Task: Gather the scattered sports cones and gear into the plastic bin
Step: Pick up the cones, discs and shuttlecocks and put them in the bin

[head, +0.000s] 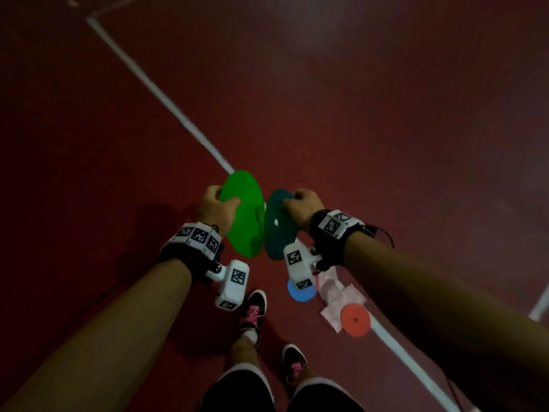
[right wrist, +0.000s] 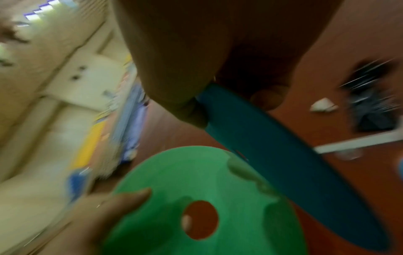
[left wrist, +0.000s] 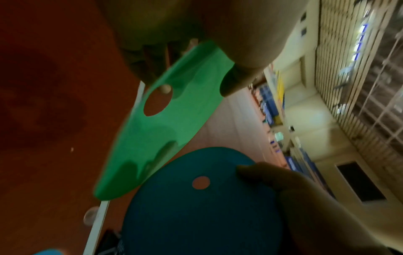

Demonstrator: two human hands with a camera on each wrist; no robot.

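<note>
My left hand point(head: 218, 203) pinches the rim of a bright green disc cone point(head: 243, 215), thumb on one face and fingers behind. My right hand point(head: 300, 203) pinches the rim of a dark teal disc cone point(head: 277, 230). Both cones are held on edge above the floor, nearly touching each other. The left wrist view shows the green cone point(left wrist: 165, 124) with its centre hole above the teal cone point(left wrist: 196, 207). In the blurred right wrist view the teal cone point(right wrist: 283, 155) crosses beside the green cone point(right wrist: 218, 198). No bin is in view.
On the dark red court floor point(head: 356, 114) lie a blue disc cone point(head: 300, 292), an orange disc cone point(head: 355, 319) and a pale pink crumpled wrapper point(head: 335, 295), all near a white line point(head: 166, 99). My feet in black shoes point(head: 254, 310) stand just below the hands.
</note>
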